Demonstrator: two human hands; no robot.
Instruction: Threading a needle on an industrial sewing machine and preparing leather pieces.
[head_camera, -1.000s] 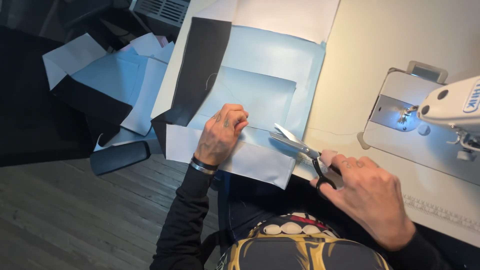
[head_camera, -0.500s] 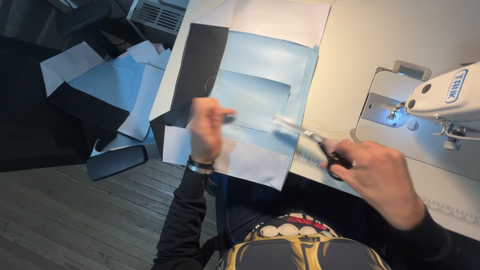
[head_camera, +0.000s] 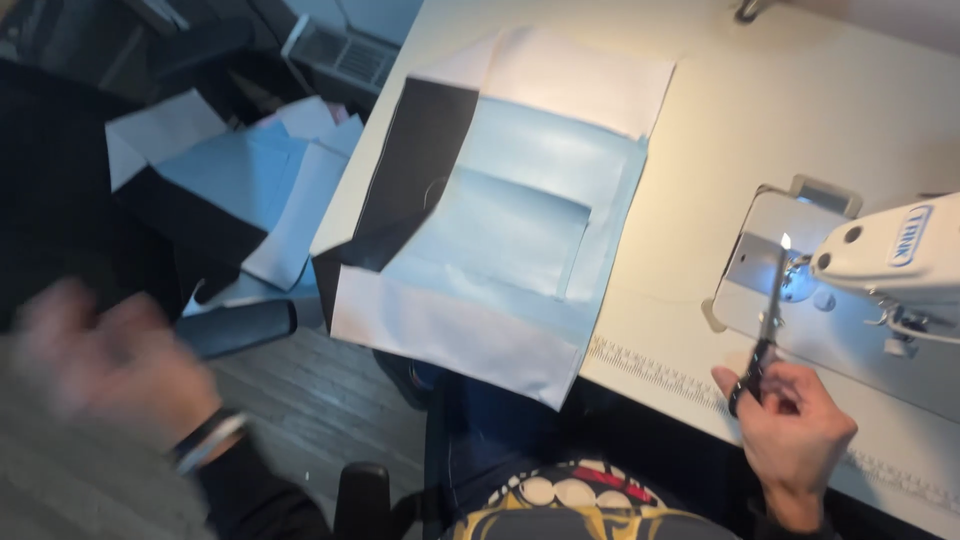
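- Left hand (head_camera: 105, 365): nearest the camera at lower left, over the floor and well apart from the counter; heavily blurred, fingers indistinct, so whether the grip is released or clenched cannot be told; a dark band with a pale edge (head_camera: 208, 438) sits at the wrist.
- Patterned garment front (head_camera: 560, 510): black, white, red and yellow, cut off by the bottom edge.
- Right hand (head_camera: 795, 430): lower right, at the near edge of the counter; grip clenched on the black handles of a pair of slim metal scissors (head_camera: 768, 325), blades upright and closed, tip catching the lamp glare.
- Cream-coloured counter (head_camera: 800, 110): a printed ruler strip (head_camera: 650, 365) runs along its near edge.
- White sewing machine (head_camera: 890, 265): just beyond the scissors, head cut off by the right edge; needle area washed out by its light.
- Stack of pale blue, white and black fabric panels (head_camera: 510, 230): flat on the counter's left part, the white lower panel overhanging the near edge.
- Dark oblong object (head_camera: 240, 328): beside the overhang, kind unclear.
- Loose heap of blue, white and black fabric pieces (head_camera: 230, 190): off the counter's left, lower down.
- Grey wooden plank floor (head_camera: 330, 420).
- Grey vented unit (head_camera: 345, 50): top left, dim, partly cut off.
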